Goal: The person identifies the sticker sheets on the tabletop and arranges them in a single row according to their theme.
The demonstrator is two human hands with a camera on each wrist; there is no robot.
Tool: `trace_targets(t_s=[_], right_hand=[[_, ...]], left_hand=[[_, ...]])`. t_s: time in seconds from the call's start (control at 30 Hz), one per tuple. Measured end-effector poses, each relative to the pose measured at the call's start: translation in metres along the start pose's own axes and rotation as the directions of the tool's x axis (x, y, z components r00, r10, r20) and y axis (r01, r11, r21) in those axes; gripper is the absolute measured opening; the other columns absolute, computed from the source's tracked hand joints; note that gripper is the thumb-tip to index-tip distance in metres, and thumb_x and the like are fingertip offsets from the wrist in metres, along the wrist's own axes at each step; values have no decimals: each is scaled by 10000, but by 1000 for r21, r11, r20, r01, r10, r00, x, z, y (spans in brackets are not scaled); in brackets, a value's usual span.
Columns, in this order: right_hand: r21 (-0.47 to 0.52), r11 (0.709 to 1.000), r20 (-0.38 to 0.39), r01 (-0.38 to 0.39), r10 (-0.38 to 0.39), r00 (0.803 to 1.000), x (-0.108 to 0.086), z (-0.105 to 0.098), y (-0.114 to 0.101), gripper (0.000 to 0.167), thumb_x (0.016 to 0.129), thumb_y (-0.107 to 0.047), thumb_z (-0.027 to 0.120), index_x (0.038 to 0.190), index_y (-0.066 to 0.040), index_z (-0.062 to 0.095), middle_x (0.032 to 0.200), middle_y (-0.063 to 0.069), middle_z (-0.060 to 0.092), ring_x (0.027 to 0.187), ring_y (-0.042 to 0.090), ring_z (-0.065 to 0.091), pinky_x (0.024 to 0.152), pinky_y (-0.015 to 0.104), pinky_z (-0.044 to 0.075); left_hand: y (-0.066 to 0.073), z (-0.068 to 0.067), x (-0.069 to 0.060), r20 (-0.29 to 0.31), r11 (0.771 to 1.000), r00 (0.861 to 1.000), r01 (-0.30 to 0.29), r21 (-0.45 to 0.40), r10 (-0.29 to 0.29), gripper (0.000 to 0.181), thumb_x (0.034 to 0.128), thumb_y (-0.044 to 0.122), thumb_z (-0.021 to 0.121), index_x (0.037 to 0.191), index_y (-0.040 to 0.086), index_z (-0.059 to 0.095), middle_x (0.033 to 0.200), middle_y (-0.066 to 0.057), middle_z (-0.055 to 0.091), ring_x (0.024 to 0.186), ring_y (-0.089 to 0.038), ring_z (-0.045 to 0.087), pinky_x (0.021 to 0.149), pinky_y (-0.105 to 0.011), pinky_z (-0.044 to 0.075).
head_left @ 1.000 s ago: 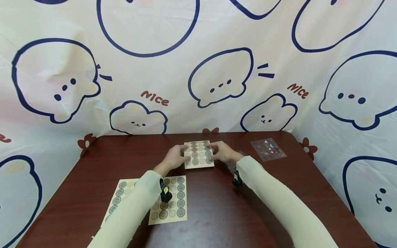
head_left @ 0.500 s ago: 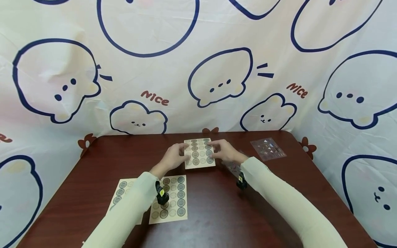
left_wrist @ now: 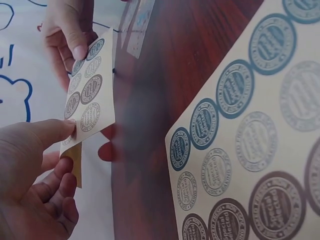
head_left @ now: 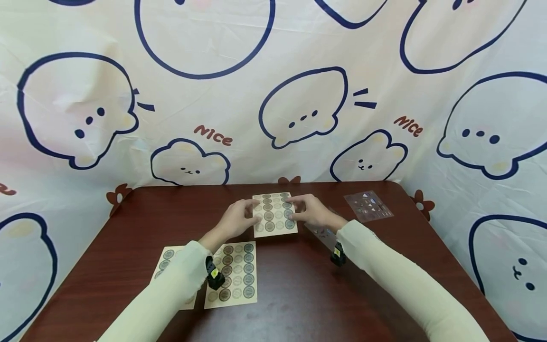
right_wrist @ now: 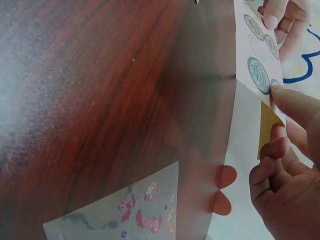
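A cream sheet of round stickers (head_left: 274,214) is held above the far part of the table between both hands. My left hand (head_left: 234,219) pinches its left edge; in the left wrist view the left hand (left_wrist: 35,175) has its thumb on the printed face and fingers behind. My right hand (head_left: 314,211) pinches the right edge; in the right wrist view the right hand (right_wrist: 295,160) shows the same grip. The sheet (right_wrist: 257,65) stands tilted, with a yellowish piece (right_wrist: 268,122) showing behind it.
Two more sticker sheets lie at the near left, one (head_left: 237,280) beside the other (head_left: 188,303), which the left sleeve partly covers. Right of the hands are a clear sheet with small pictures (head_left: 368,206) and another (head_left: 321,233) under the right forearm. A printed cloth hangs behind the table (head_left: 295,294).
Both forearms have spread slightly outward, while the hands keep hold of the sheet. The sheet rose and tilted up a little, then came slightly nearer.
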State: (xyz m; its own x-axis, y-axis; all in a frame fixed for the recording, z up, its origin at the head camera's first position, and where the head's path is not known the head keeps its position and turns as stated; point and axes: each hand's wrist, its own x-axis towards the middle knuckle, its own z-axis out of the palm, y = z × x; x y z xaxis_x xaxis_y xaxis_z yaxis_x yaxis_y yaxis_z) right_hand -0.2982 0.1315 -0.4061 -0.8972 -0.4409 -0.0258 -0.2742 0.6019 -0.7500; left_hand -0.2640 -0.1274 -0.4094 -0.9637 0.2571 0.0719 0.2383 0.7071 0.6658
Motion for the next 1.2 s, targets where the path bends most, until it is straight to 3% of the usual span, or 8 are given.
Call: trace_targets(t_s=[0.37,0.7,1.2], right_hand=[[-13,997,2,69,-69,998,-15,1,-1,519,906,-109,756,1401,-69,604,962,79,642,691,128,532,586,236,452],[16,989,1,145,-145,989,-31,-3,-3,530,895,-104,766,1391,-22,599,966,85,605,601,102,475,537,218,404],[72,989,6,132,-133,991,-50,8,-4,526,898,-96,759,1395,-35,598,936,106,612,589,98,437,543,200,376]], left_hand=[[2,0,-15,6,999,999,-50,10,50,494,913,164,738,1381,69,612,1026,-61,601,929,-203,546,803,-350,452],[15,-4,-22,1,999,999,-33,6,33,492,911,168,740,1383,101,618,1035,-52,595,938,-192,520,804,-338,439],[10,-4,-37,-5,991,996,-93,-93,93,415,874,114,771,1276,65,681,986,-36,627,886,-155,567,797,-322,481]])
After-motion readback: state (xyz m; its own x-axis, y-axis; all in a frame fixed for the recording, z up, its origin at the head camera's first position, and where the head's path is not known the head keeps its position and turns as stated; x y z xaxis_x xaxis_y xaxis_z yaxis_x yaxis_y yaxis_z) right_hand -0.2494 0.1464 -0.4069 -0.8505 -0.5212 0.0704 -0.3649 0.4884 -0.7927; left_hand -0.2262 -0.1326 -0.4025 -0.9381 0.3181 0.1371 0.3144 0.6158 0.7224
